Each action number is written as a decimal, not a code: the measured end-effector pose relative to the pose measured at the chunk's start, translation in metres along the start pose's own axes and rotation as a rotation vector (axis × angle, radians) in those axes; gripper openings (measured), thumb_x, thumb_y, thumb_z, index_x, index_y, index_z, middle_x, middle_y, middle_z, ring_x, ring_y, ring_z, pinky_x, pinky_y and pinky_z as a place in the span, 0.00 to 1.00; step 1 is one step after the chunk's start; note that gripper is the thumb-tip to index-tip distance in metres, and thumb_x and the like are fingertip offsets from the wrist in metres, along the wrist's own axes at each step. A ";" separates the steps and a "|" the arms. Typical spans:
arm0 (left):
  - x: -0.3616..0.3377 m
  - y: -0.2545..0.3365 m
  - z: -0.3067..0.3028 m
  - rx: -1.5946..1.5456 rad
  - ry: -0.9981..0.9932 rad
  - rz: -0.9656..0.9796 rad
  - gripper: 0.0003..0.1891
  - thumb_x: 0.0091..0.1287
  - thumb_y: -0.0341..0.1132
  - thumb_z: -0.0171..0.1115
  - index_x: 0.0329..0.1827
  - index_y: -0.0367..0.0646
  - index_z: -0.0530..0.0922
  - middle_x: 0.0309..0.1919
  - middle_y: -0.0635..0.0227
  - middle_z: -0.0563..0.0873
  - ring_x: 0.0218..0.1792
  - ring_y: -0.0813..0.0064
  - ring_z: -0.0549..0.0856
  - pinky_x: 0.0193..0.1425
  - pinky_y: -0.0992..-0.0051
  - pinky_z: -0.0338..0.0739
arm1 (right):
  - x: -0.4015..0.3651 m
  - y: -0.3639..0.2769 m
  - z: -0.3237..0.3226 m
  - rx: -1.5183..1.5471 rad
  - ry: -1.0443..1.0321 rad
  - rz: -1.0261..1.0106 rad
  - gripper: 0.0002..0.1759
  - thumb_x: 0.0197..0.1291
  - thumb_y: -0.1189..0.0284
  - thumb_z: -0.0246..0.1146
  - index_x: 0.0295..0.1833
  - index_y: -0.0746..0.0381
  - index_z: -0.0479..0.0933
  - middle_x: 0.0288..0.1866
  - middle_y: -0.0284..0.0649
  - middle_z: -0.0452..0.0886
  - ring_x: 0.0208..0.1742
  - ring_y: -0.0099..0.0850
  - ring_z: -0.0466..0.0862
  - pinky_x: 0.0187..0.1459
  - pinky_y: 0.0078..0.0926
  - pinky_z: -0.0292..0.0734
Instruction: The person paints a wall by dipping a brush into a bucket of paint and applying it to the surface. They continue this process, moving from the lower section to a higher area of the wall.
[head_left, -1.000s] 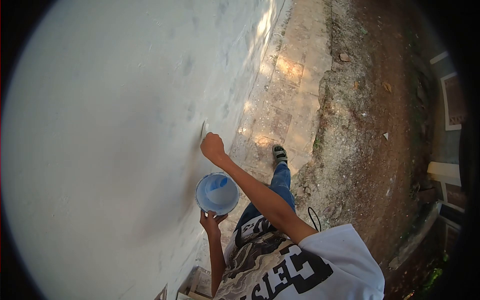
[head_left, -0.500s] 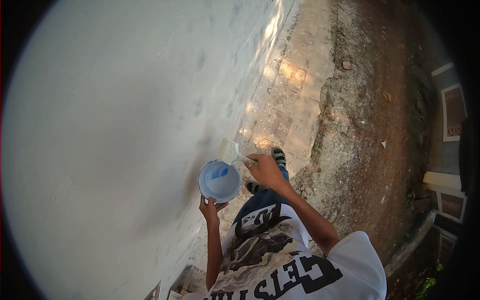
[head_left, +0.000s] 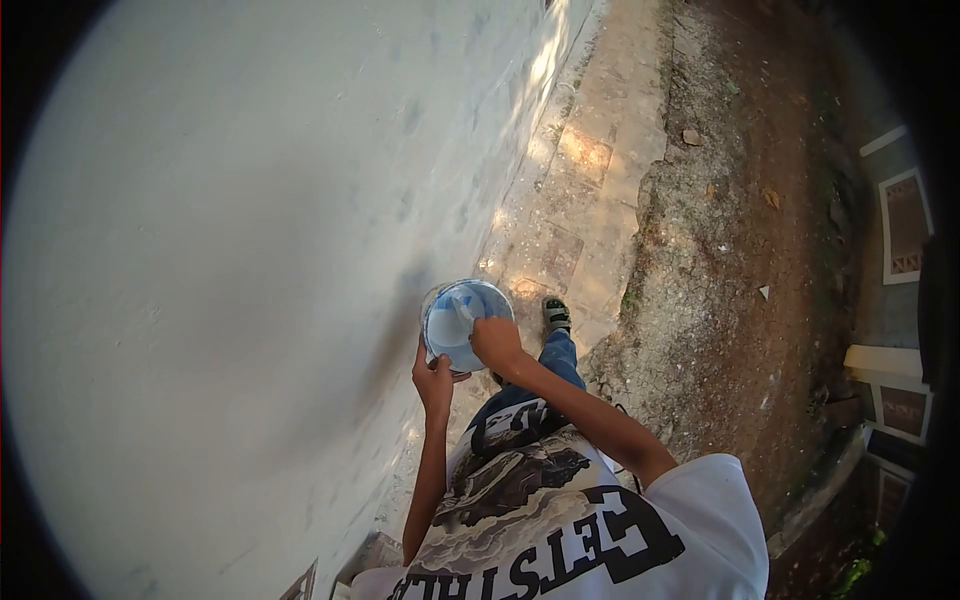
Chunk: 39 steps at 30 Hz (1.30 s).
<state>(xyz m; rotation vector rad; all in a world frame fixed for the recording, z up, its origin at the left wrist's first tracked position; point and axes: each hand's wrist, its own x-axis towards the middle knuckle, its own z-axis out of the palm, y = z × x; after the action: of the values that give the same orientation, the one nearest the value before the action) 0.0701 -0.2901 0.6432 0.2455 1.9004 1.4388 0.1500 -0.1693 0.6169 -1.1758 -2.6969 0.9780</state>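
Observation:
A round paint bucket [head_left: 430, 318] with whitish-blue paint inside is held up in front of my body, close to the wall. My left hand [head_left: 436, 382] grips its near side, fingers closed around the rim and wall. Over the bucket's right side, my right hand [head_left: 494, 343] is closed on the handle of a paintbrush [head_left: 463, 306]. The brush reaches down into the bucket, and its bristles are hard to make out against the paint.
A tall pale wall [head_left: 220, 250] with darker patches fills the left. A paved walkway [head_left: 575, 225] runs along its foot, where my sandalled foot [head_left: 556, 314] stands. Rough gravel and reddish soil [head_left: 770, 270] border it; framed openings [head_left: 902, 226] show at far right.
My right hand has brought the paintbrush from above the rim into the bucket. My left hand has moved the bucket up and right, tilting it somewhat.

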 end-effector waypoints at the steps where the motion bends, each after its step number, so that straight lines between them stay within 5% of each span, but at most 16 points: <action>1: 0.001 0.000 0.001 -0.001 -0.002 0.004 0.33 0.63 0.20 0.46 0.75 0.36 0.58 0.48 0.46 0.80 0.33 0.54 0.88 0.33 0.62 0.92 | 0.003 -0.004 -0.001 -0.001 0.005 0.000 0.13 0.54 0.66 0.66 0.31 0.66 0.83 0.29 0.53 0.84 0.32 0.48 0.86 0.36 0.44 0.82; 7: 0.011 -0.004 -0.001 -0.012 -0.051 0.029 0.35 0.63 0.18 0.48 0.76 0.41 0.58 0.41 0.48 0.83 0.32 0.60 0.88 0.32 0.64 0.91 | 0.008 -0.016 -0.002 0.019 -0.014 -0.086 0.14 0.54 0.64 0.67 0.30 0.66 0.83 0.29 0.54 0.84 0.34 0.49 0.86 0.39 0.44 0.81; 13: 0.015 0.005 0.010 -0.050 -0.098 -0.014 0.34 0.62 0.19 0.47 0.76 0.40 0.59 0.42 0.48 0.83 0.32 0.59 0.88 0.32 0.63 0.91 | 0.007 0.005 -0.033 0.272 -0.023 0.003 0.15 0.57 0.66 0.64 0.41 0.67 0.85 0.34 0.56 0.84 0.38 0.54 0.85 0.43 0.43 0.80; 19: 0.033 0.016 0.027 -0.123 -0.119 -0.020 0.29 0.62 0.23 0.47 0.70 0.33 0.63 0.40 0.51 0.80 0.31 0.51 0.88 0.34 0.59 0.91 | -0.002 0.048 -0.074 0.631 0.018 0.025 0.17 0.60 0.67 0.65 0.48 0.68 0.84 0.30 0.47 0.86 0.29 0.34 0.84 0.37 0.34 0.77; 21: 0.042 0.020 0.034 -0.176 -0.126 -0.125 0.26 0.60 0.24 0.49 0.65 0.30 0.65 0.43 0.48 0.81 0.33 0.48 0.88 0.36 0.58 0.91 | -0.003 0.063 -0.088 0.871 -0.049 0.104 0.15 0.64 0.67 0.65 0.49 0.67 0.84 0.25 0.34 0.81 0.23 0.21 0.74 0.29 0.26 0.72; 24: 0.049 0.011 0.043 -0.236 -0.088 -0.174 0.25 0.59 0.26 0.50 0.62 0.28 0.66 0.46 0.47 0.80 0.35 0.46 0.88 0.38 0.58 0.91 | 0.000 0.088 -0.111 1.164 -0.190 0.279 0.15 0.65 0.69 0.64 0.51 0.67 0.84 0.22 0.28 0.75 0.21 0.16 0.68 0.24 0.19 0.65; 27: 0.051 -0.004 0.045 -0.281 -0.038 -0.198 0.26 0.59 0.26 0.50 0.63 0.29 0.65 0.47 0.47 0.81 0.36 0.46 0.88 0.38 0.57 0.91 | 0.012 0.109 -0.134 1.190 -0.215 0.357 0.14 0.67 0.70 0.63 0.53 0.65 0.83 0.20 0.25 0.69 0.20 0.14 0.64 0.22 0.16 0.59; 33: 0.029 -0.019 0.039 -0.250 0.080 -0.249 0.28 0.60 0.27 0.50 0.66 0.32 0.63 0.48 0.49 0.81 0.39 0.44 0.88 0.39 0.57 0.91 | 0.082 0.142 -0.135 1.200 -0.135 0.343 0.14 0.67 0.68 0.63 0.51 0.65 0.84 0.21 0.26 0.72 0.20 0.16 0.67 0.24 0.19 0.64; 39: 0.007 -0.026 0.030 -0.268 0.280 -0.282 0.25 0.63 0.25 0.48 0.66 0.33 0.64 0.47 0.49 0.79 0.34 0.45 0.88 0.36 0.59 0.92 | 0.186 0.145 -0.048 0.917 0.030 0.308 0.16 0.64 0.67 0.62 0.49 0.68 0.84 0.21 0.34 0.78 0.23 0.21 0.75 0.28 0.24 0.70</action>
<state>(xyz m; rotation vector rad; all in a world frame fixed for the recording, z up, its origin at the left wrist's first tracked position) 0.0913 -0.2724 0.6138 -0.3546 1.8382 1.5693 0.1244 0.0554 0.5358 -1.3204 -1.6497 1.8953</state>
